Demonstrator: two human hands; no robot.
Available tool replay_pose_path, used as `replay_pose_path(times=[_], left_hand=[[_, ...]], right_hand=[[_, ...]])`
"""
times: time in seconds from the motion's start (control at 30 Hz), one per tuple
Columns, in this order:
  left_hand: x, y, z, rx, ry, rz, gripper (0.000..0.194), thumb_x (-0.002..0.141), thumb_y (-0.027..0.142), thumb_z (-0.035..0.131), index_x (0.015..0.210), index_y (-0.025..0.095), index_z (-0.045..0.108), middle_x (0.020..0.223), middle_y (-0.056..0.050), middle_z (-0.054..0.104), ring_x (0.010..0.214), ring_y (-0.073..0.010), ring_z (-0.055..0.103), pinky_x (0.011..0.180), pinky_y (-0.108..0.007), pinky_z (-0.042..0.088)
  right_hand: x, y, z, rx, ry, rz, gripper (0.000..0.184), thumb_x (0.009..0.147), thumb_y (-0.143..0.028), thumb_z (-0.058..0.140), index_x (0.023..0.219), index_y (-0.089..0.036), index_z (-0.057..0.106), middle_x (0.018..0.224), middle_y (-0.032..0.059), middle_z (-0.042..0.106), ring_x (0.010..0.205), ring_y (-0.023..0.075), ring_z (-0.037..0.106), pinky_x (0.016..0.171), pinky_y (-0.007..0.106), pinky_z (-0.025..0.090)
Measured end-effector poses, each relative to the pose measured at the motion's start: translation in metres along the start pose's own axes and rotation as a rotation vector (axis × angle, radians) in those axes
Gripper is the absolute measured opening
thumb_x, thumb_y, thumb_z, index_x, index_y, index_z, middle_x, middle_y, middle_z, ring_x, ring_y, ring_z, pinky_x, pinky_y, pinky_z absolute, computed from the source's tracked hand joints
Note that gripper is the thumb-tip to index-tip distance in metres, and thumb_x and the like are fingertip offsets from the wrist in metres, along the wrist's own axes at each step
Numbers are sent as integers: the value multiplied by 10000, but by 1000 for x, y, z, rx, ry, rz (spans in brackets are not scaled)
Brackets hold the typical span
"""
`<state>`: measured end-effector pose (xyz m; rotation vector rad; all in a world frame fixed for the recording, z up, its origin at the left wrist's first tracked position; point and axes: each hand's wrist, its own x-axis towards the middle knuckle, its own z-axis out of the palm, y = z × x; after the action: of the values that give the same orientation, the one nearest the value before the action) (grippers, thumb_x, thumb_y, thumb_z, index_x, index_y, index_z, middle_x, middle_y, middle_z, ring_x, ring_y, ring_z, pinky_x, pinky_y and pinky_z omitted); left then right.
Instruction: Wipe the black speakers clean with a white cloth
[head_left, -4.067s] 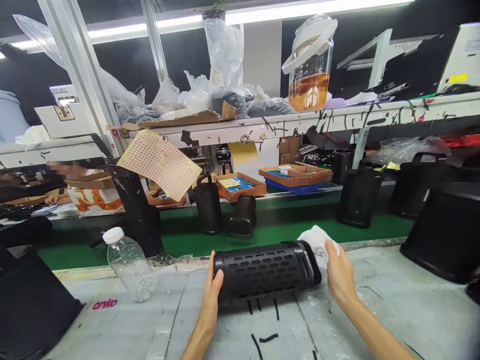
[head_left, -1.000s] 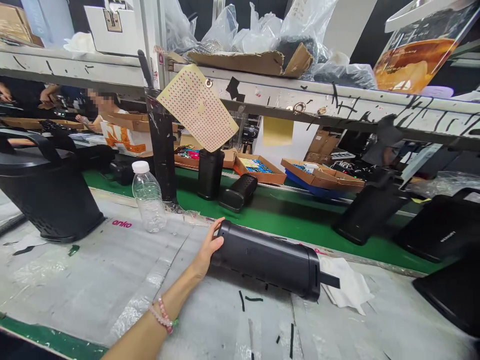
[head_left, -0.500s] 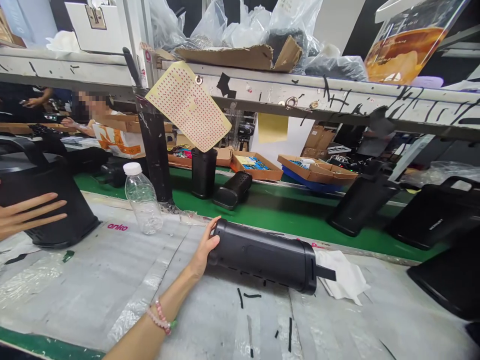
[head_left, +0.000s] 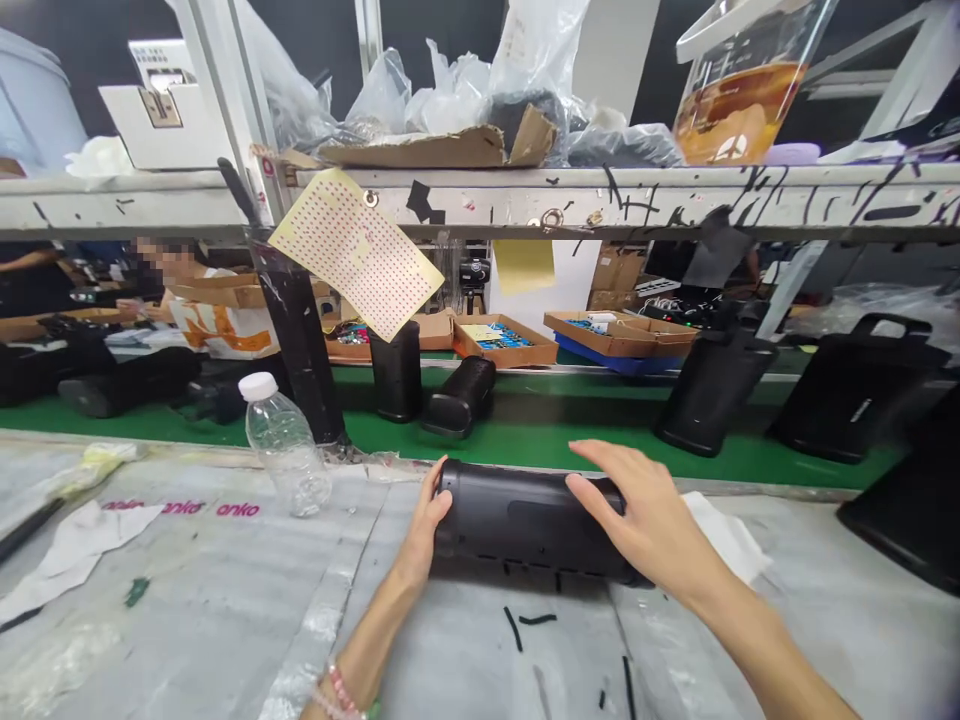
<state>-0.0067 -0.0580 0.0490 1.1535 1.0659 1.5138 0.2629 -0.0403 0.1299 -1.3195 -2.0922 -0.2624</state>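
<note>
A black speaker housing [head_left: 517, 520] lies on its side on the padded bench, its long side facing me. My left hand [head_left: 431, 515] grips its left end, thumb on the front side and fingers behind. Over its right end is my right hand [head_left: 637, 505], thumb and fingers spread apart. Whether the right palm touches the housing I cannot tell. That hand covers most of the right end and its strap. Behind the right hand lies a white cloth [head_left: 724, 535]. Short black strips [head_left: 514, 628] are scattered in front of the housing.
A clear plastic bottle [head_left: 285, 445] stands at the bench's back edge. Beyond runs a green conveyor belt [head_left: 570, 425] with several black speakers [head_left: 716, 390]. A shelf [head_left: 510, 205] crosses above, carrying plastic bags and a jug of amber liquid [head_left: 739, 110]. A person sits behind, left.
My right hand has come in over the housing's right end. My left hand keeps its grip. At far left, another hand and the large black speaker it touched are gone from view.
</note>
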Motion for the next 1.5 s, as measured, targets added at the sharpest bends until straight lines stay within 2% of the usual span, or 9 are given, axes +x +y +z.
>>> replay_pose_path(times=[0.13,0.23,0.33,0.63,0.8,0.97,1.03,1.17,1.5], left_hand=[[-4,23,-1,150,-38,-28,675,819,447,625,1436,256,425,1587,-60,313,1466,-283,251,1200,-437,172],[-13,40,8,293,-46,-47,960,677,350,761,1500,284,271,1545,-91,367,1407,-318,358,1171,-485,239],[-18,49,15,350,-54,-45,948,610,282,757,1455,260,328,1499,-110,406,1394,-345,360,1153,-481,280],[-19,55,16,416,-108,-88,942,624,277,691,1450,242,239,1528,-110,320,1404,-318,337,1133,-431,317],[-16,49,10,414,-154,-80,977,647,335,742,1462,282,206,1557,-86,286,1435,-301,289,1167,-437,243],[-10,31,10,364,-45,-11,664,864,558,540,1424,287,310,1575,-55,292,1476,-239,200,1203,-407,146],[-10,25,12,300,18,1,521,936,550,411,1387,293,366,1562,-35,320,1470,-204,216,1205,-388,137],[-10,22,16,207,26,1,483,931,528,458,1352,296,405,1522,-31,373,1433,-197,296,1192,-379,191],[-11,29,16,211,-2,-27,497,948,502,426,1380,266,360,1542,-60,330,1448,-194,262,1200,-369,166]], right_hand=[[2,8,25,-32,-6,87,559,999,-520,241,976,-202,699,961,67,739,883,281,686,704,445,540],[-4,12,32,-92,69,75,552,1001,-509,239,971,-202,696,940,50,743,845,284,694,674,440,528],[-11,10,29,-166,164,-26,500,1025,-436,249,902,-206,675,886,19,737,796,245,693,670,398,512],[-19,10,24,-225,329,-42,400,1031,-329,325,995,-113,660,927,72,737,822,257,686,772,399,475],[-21,25,21,-210,302,89,372,1023,-342,347,962,-168,670,838,17,746,672,225,687,571,346,471],[-26,-6,18,-118,390,-146,252,979,-212,441,1065,-88,643,1068,145,704,965,303,647,830,445,447],[-32,-31,23,-10,323,-322,248,954,-167,470,1126,-99,636,1194,152,664,1116,311,588,933,464,397],[-47,-68,43,109,145,-478,277,953,-214,495,1186,-167,637,1355,112,577,1297,288,466,1065,443,294],[-51,-62,59,67,144,-524,281,896,-171,555,1157,-222,647,1396,104,541,1326,315,428,1060,503,293]])
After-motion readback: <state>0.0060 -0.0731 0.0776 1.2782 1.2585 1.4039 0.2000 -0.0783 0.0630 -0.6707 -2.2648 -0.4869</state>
